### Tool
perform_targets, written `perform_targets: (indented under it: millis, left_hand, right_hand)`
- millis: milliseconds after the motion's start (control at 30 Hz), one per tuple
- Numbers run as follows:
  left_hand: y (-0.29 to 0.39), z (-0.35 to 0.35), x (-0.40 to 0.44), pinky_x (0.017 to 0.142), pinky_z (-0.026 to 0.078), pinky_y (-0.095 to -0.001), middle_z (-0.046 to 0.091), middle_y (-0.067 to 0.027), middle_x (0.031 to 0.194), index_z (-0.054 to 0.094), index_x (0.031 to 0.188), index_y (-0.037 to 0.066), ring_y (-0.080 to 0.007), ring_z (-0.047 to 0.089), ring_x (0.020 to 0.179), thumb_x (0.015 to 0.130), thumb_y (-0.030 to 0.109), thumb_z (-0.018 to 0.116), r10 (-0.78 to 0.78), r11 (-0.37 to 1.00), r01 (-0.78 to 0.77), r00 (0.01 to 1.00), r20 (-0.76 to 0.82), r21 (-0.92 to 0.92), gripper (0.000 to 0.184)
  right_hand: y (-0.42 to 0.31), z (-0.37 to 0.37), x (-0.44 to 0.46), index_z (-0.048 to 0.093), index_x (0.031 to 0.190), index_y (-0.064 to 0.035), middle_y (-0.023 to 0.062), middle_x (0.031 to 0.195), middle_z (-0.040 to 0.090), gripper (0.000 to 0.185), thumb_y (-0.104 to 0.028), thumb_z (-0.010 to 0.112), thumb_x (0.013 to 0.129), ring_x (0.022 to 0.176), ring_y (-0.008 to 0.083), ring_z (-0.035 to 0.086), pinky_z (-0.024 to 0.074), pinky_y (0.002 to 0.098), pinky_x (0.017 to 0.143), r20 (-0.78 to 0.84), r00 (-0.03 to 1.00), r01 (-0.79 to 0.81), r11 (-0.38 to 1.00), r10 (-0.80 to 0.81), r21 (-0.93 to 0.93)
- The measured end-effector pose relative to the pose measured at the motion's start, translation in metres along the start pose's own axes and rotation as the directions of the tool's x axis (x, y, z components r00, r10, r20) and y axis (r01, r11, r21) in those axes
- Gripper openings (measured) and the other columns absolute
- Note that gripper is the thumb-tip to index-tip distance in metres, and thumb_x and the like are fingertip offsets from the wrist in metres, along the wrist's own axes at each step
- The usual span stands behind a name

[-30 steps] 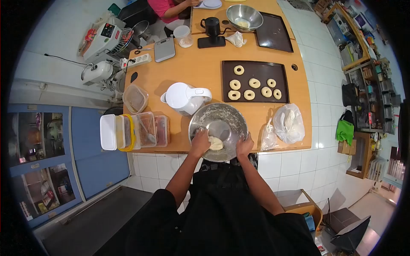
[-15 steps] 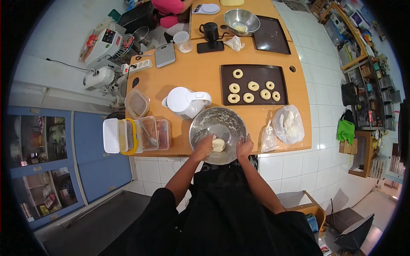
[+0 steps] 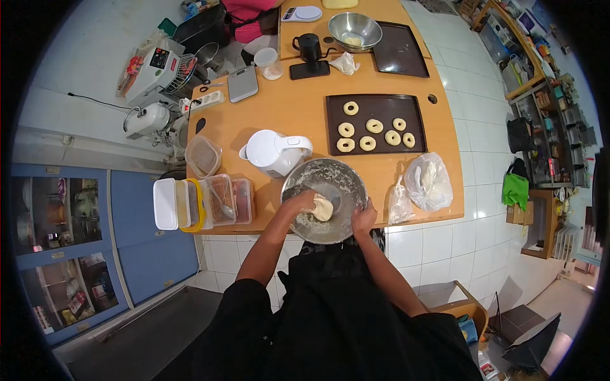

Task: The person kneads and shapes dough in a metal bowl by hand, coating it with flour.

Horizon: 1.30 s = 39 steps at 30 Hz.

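Note:
A large steel mixing bowl [image 3: 347, 190] sits at the near table edge, its inner wall smeared with sticky residue. Inside, a pale lump of dough [image 3: 323, 209] is gripped by my left hand [image 3: 304, 202], whose fingers are partly hidden behind it. On the bowl's right rim, my right hand [image 3: 363, 219] is closed, thumb over the edge. A white electric kettle [image 3: 270, 152] stands just beyond the bowl to the left. Farther right, a dark baking tray [image 3: 410, 108] carries several ring-shaped dough pieces [image 3: 374, 126].
Plastic containers [image 3: 219, 198] line the left table edge. At right lie a tied plastic bag [image 3: 429, 182] and a smaller bag [image 3: 400, 203]. Farther back are a grey scale [image 3: 243, 84], a black gooseneck kettle [image 3: 309, 47], another steel bowl [image 3: 354, 30] and a second tray [image 3: 400, 51]. A person in pink [image 3: 248, 13] is beyond.
The dough in the bowl has been pulled slightly up and to the left, looking more stretched, as my left hand turned over it. My right hand stays on the rim.

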<state>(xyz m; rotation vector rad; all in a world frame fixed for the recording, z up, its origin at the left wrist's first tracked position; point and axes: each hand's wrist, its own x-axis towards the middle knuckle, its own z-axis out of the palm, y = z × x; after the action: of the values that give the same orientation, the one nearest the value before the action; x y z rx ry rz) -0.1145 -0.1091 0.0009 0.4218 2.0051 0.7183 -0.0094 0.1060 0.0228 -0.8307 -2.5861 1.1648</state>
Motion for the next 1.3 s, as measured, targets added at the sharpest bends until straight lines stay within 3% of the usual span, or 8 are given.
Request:
perform_targets:
  millis: [233,267,333,433,767,867,1167,1300]
  left_hand:
    - [-0.021,-0.003,0.014,0.082,0.053,-0.0393,0.056,-0.0222,0.128,0.048,0.135,0.007,-0.0270,0.064,0.101,0.075,0.010,0.066,-0.130,0.945,0.207,0.949,0.287,-0.254,0.063]
    - [-0.031,0.004,0.015,0.079,0.053,-0.0401,0.059,-0.0222,0.119,0.052,0.130,0.007,-0.0276,0.066,0.097,0.075,0.012,0.067,-0.005,0.994,0.008,0.999,0.032,-0.110,0.057]
    - [-0.043,0.023,0.012,0.073,0.054,-0.0416,0.067,-0.0224,0.101,0.061,0.119,0.007,-0.0287,0.068,0.090,0.075,0.017,0.068,0.363,0.918,-0.258,0.852,-0.377,0.301,0.046]
    - [0.046,0.003,-0.027,0.078,0.054,-0.0455,0.065,-0.0210,0.105,0.062,0.113,0.007,-0.0334,0.066,0.095,0.076,0.020,0.067,-0.155,0.907,0.295,0.896,-0.415,0.300,0.040]
    - [0.060,0.042,-0.015,0.085,0.050,-0.0482,0.064,-0.0227,0.106,0.062,0.112,0.007,-0.0374,0.063,0.099,0.077,0.024,0.061,0.156,0.971,-0.045,0.861,-0.485,0.233,0.038]
    - [0.104,0.031,-0.026,0.091,0.048,-0.0479,0.060,-0.0249,0.114,0.060,0.115,0.009,-0.0402,0.059,0.106,0.075,0.026,0.062,-0.107,0.980,0.161,0.920,-0.376,0.116,0.044]
    - [0.090,0.084,-0.007,0.097,0.040,-0.0561,0.057,-0.0217,0.117,0.064,0.109,0.005,-0.0438,0.048,0.118,0.073,0.027,0.059,0.013,0.921,0.140,0.922,-0.388,0.363,0.042]
    - [0.087,0.087,-0.012,0.093,0.042,-0.0559,0.059,-0.0203,0.111,0.070,0.095,0.004,-0.0410,0.052,0.112,0.078,0.030,0.056,0.004,0.971,0.133,0.823,-0.568,0.199,0.034]
  right_hand:
    - [-0.007,-0.006,0.000,0.059,0.104,0.0027,0.0291,0.080,0.063,0.026,-0.003,0.058,0.078,0.079,0.0476,0.061,0.0468,0.0516,0.070,0.027,1.000,-0.012,0.999,0.011,0.042]
    - [-0.006,-0.004,0.001,0.060,0.104,0.0024,0.0289,0.080,0.063,0.026,-0.002,0.058,0.078,0.079,0.0474,0.061,0.0469,0.0515,0.070,0.021,1.000,-0.021,0.999,0.020,0.037]
    - [-0.006,-0.004,0.002,0.060,0.103,0.0022,0.0286,0.080,0.063,0.026,-0.001,0.057,0.077,0.079,0.0472,0.061,0.0470,0.0514,0.070,0.011,0.999,-0.031,0.999,0.031,0.025]
    - [-0.007,-0.005,0.002,0.060,0.103,0.0023,0.0285,0.080,0.063,0.026,-0.001,0.057,0.077,0.079,0.0470,0.061,0.0472,0.0513,0.070,0.012,0.999,-0.037,0.999,0.037,0.016]
    - [-0.010,-0.005,0.005,0.060,0.105,0.0020,0.0280,0.083,0.064,0.027,-0.002,0.058,0.078,0.081,0.0458,0.063,0.0480,0.0499,0.073,0.055,0.997,-0.052,0.997,0.049,0.057]
    - [-0.010,-0.005,0.006,0.059,0.105,0.0020,0.0277,0.083,0.064,0.028,-0.001,0.058,0.078,0.081,0.0456,0.063,0.0481,0.0497,0.073,0.074,0.995,-0.076,0.995,0.071,0.058]
    - [-0.013,-0.010,0.008,0.059,0.104,0.0019,0.0277,0.084,0.064,0.026,-0.002,0.058,0.079,0.082,0.0466,0.062,0.0479,0.0498,0.072,0.087,0.994,-0.068,0.996,0.063,0.057]
    - [-0.013,-0.005,0.010,0.059,0.104,0.0016,0.0276,0.084,0.064,0.024,-0.002,0.058,0.081,0.083,0.0467,0.062,0.0477,0.0503,0.073,0.063,0.997,-0.048,0.997,0.043,0.065]
